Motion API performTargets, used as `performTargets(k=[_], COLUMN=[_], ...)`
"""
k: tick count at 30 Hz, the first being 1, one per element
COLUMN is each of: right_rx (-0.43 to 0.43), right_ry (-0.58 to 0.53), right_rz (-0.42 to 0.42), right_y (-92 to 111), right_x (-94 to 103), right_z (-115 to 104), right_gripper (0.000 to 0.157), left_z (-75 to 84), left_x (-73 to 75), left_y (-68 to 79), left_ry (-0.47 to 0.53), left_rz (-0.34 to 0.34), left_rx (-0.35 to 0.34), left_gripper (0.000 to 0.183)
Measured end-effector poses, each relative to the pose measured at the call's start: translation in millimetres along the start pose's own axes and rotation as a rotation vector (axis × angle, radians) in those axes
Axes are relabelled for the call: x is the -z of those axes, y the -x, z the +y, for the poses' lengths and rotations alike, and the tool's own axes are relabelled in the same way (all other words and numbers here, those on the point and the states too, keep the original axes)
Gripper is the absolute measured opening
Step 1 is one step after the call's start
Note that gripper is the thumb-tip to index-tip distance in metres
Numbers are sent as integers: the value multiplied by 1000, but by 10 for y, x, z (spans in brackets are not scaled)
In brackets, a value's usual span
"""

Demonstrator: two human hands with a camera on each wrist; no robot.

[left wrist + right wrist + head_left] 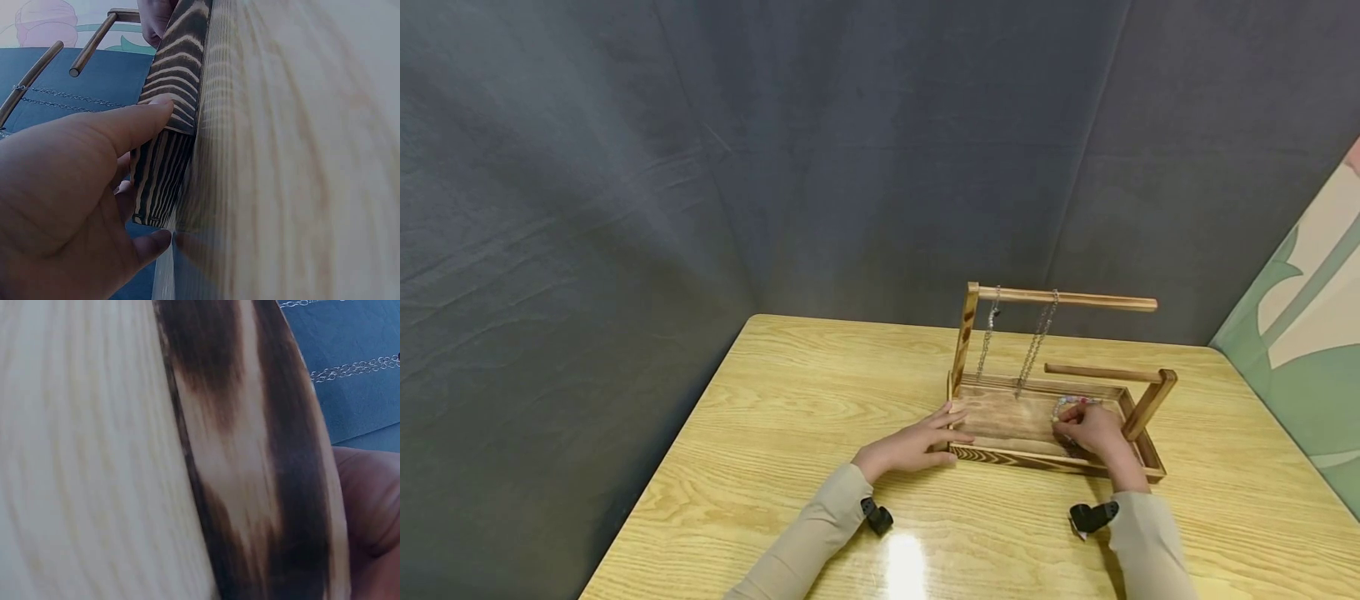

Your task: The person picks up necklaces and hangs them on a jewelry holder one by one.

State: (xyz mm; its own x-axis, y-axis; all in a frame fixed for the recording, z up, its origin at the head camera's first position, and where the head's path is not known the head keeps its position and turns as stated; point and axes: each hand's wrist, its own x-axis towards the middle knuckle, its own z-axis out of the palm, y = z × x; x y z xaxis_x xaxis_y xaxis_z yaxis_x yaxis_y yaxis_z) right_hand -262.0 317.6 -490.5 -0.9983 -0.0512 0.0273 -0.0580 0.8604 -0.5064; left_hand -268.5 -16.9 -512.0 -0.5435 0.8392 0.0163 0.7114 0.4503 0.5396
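Observation:
A wooden jewellery stand, its tray edged with dark burnt grain, sits on the table. My left hand rests at the tray's front left corner, fingers spread and nearly straight; the left wrist view shows them touching the striped corner. Over the tray's right part, my right hand pinches a strand of coloured beads, partly hidden under the fingers. In the right wrist view the front wall covers most of that hand.
Silvery chains hang from the taller bar on the left post. A lower bar reaches left from the right post, close above my right hand. Dark cloth stands behind the wooden table.

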Motion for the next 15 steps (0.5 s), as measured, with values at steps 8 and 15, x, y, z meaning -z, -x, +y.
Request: performTargets(k=[8, 15], right_rx=[20, 46], right_ry=[-6, 23], right_rz=[-11, 26], right_y=[-7, -18], right_x=[-71, -105], right_z=[-5, -26], right_gripper=[20, 32], left_z=[28, 27], left_x=[14, 15], left_y=[7, 11], left_ry=[-12, -12], left_rz=[-1, -3], left_rx=[5, 7], left_gripper=[46, 46])
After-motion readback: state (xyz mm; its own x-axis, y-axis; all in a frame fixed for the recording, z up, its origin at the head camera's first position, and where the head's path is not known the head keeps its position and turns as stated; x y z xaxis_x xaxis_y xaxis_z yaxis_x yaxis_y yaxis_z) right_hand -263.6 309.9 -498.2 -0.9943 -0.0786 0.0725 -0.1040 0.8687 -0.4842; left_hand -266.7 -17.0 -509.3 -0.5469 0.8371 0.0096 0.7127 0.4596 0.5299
